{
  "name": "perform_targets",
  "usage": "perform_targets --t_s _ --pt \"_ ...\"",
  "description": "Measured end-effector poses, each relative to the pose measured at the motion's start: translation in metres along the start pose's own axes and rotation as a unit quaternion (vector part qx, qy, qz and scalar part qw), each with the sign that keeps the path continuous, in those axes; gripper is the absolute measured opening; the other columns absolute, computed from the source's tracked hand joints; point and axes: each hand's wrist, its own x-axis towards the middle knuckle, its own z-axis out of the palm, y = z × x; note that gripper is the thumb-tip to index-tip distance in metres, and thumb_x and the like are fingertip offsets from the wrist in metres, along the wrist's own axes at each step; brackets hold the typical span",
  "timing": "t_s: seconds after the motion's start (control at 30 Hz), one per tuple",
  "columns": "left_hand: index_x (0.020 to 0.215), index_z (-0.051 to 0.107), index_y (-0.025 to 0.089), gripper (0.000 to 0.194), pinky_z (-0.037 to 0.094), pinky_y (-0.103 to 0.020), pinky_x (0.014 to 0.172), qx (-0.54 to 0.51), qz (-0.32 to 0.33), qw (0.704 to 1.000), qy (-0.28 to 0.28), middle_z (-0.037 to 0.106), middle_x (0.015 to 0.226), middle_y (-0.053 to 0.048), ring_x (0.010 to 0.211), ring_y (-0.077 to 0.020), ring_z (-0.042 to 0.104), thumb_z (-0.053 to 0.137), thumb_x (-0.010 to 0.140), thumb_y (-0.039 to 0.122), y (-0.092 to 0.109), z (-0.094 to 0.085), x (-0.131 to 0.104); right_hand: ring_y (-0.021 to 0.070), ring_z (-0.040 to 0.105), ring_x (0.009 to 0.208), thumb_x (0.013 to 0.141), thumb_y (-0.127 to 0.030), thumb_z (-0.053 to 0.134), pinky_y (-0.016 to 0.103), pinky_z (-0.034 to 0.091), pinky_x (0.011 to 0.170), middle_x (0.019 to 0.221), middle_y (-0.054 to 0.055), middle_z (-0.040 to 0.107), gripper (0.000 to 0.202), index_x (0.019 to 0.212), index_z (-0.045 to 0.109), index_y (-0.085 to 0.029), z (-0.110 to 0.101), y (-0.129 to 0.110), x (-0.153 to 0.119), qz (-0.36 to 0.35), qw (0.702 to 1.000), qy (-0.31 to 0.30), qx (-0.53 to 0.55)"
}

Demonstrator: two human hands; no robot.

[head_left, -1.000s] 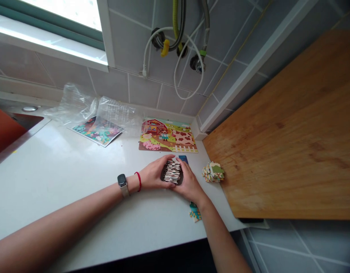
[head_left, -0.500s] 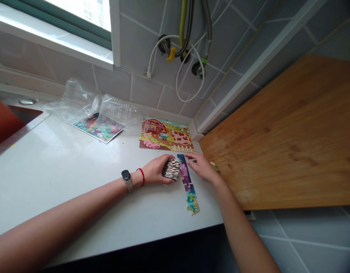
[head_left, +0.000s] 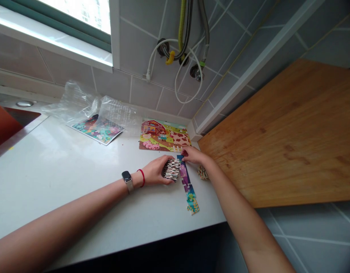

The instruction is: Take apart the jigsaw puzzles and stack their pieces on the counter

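Note:
My left hand (head_left: 159, 170) is wrapped round a thick stack of puzzle pieces (head_left: 172, 169), its edges facing up, on the white counter. A strip of joined puzzle pieces (head_left: 186, 182), blue and purple at the far end and teal and yellow at the near end, lies just right of the stack. My right hand (head_left: 189, 154) is at the far end of this strip, fingers pressed together; whatever they may hold is too small to make out. Another pile of pieces (head_left: 202, 173) lies beside my right forearm, partly hidden by it.
A farm picture (head_left: 164, 135) lies behind my hands. Clear plastic bags (head_left: 115, 110) partly cover a second picture (head_left: 99, 131) at the back left. A wooden board (head_left: 283, 140) stands on the right. Hoses and a white cable (head_left: 176, 81) hang on the tiled wall.
My right hand has moved slightly left to the strip's far end, and its fingers have closed together. The pile beside my right forearm has come into view. My left hand keeps its hold.

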Motion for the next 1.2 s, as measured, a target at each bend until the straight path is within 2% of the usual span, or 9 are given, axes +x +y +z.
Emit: perform_targets --t_s 0.13,0.3,0.47,0.63,0.73,0.9,1.0,1.2 --pt "0.131 0.049 0.02 0.077 0.052 -0.046 0.099 -0.005 0.0 1.0 0.001 0.064 0.123 -0.012 0.111 -0.0312 0.064 0.083 0.064 0.04 0.001 -0.001 0.0 0.0148 0.058 0.07 0.065 -0.004 0.079 0.023 0.041 0.063 0.075 -0.001 0.065 0.025 0.08 0.064 -0.017 0.0 0.002 -0.002 0.0 1.0 0.005 0.017" --pt "0.13 0.049 0.02 0.076 0.052 -0.045 0.098 -0.004 -0.002 1.0 -0.004 0.064 0.123 -0.011 0.11 -0.0306 0.064 0.082 0.065 0.04 0.002 -0.002 -0.001 0.0144 0.061 0.072 0.071 -0.003 0.073 0.023 0.045 0.066 0.081 -0.001 0.067 0.031 0.097 0.066 -0.017 0.001 0.004 -0.005 -0.007 0.998 0.016 0.058" --pt "0.13 0.048 0.019 0.076 0.052 -0.045 0.098 -0.001 -0.001 1.0 -0.005 0.064 0.123 -0.011 0.11 -0.0303 0.064 0.083 0.066 0.041 0.0 -0.001 -0.001 0.0142 0.063 0.071 0.073 -0.005 0.07 0.024 0.046 0.068 0.08 0.0 0.069 0.016 0.083 0.067 -0.017 0.005 0.01 -0.014 -0.023 0.995 0.028 0.089" --pt "0.131 0.048 0.019 0.077 0.052 -0.044 0.098 -0.005 0.002 1.0 -0.002 0.063 0.124 -0.011 0.111 -0.0306 0.064 0.083 0.066 0.04 -0.001 0.0 -0.001 0.0153 0.064 0.073 0.08 -0.015 0.066 0.025 0.048 0.07 0.083 0.001 0.07 0.007 0.086 0.066 -0.018 0.013 0.013 -0.03 -0.034 0.99 0.076 0.114" --pt "0.129 0.049 0.019 0.075 0.053 -0.044 0.097 -0.005 0.007 1.0 0.003 0.063 0.123 -0.011 0.109 -0.0303 0.064 0.083 0.066 0.041 -0.001 0.0 -0.001 0.017 0.065 0.08 0.084 -0.021 0.063 0.027 0.051 0.074 0.088 0.003 0.071 0.01 0.093 0.067 -0.018 0.017 0.011 -0.039 -0.045 0.984 0.113 0.129" --pt "0.129 0.048 0.019 0.076 0.052 -0.045 0.099 -0.005 0.015 1.0 0.007 0.06 0.126 -0.012 0.111 -0.0303 0.063 0.083 0.066 0.041 0.0 -0.001 -0.002 0.0198 0.065 0.091 0.088 -0.023 0.059 0.029 0.052 0.078 0.1 0.007 0.07 0.014 0.098 0.068 -0.019 0.024 0.004 -0.049 -0.06 0.976 0.163 0.135" --pt "0.131 0.047 0.02 0.078 0.051 -0.045 0.101 -0.006 0.018 1.0 0.006 0.059 0.129 -0.013 0.114 -0.0307 0.062 0.084 0.066 0.04 -0.002 -0.001 -0.002 0.0214 0.064 0.096 0.092 -0.024 0.056 0.032 0.05 0.086 0.102 0.007 0.07 0.013 0.098 0.067 -0.02 0.031 0.0 -0.054 -0.071 0.974 0.18 0.122" --pt "0.134 0.045 0.019 0.082 0.049 -0.046 0.106 -0.005 0.027 1.0 0.01 0.057 0.135 -0.015 0.121 -0.0324 0.06 0.085 0.066 0.04 -0.005 0.001 -0.002 0.0232 0.064 0.094 0.098 -0.026 0.049 0.035 0.047 0.089 0.101 0.009 0.07 0.019 0.105 0.065 -0.021 0.041 -0.008 -0.058 -0.068 0.97 0.206 0.109"
